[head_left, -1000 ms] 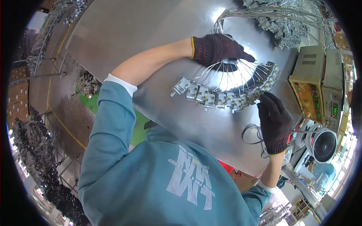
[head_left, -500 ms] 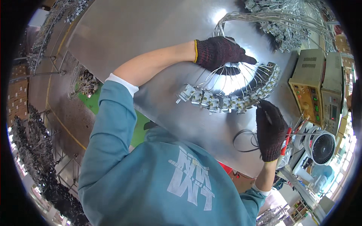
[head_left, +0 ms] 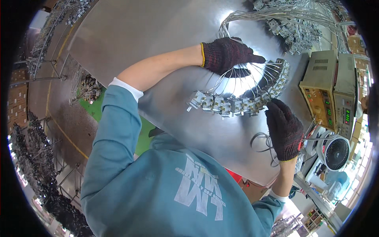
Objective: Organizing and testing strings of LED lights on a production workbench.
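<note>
My left hand, in a dark knitted glove with a yellow cuff, is closed round a bundle of thin silvery cables, its forefinger stretched out. Below the hand the cables fan out to a curved row of small metal connector blocks. The row lies in an arc on the metal tabletop. At the right part of the arc, my right hand is gloved too, its fingers bent together against the blocks. Whatever it may hold is hidden by the glove. A loose dark lead curls beside it.
Two bench instruments with lit displays stand at the right. Below them is a fan. More cables with metal blocks are heaped at the far right. Racks of hanging parts stand on the floor at left.
My right hand has shifted slightly up along the arc, and the blocks have moved a little. My left hand keeps its grip on the cables. One instrument's display now shows brighter.
</note>
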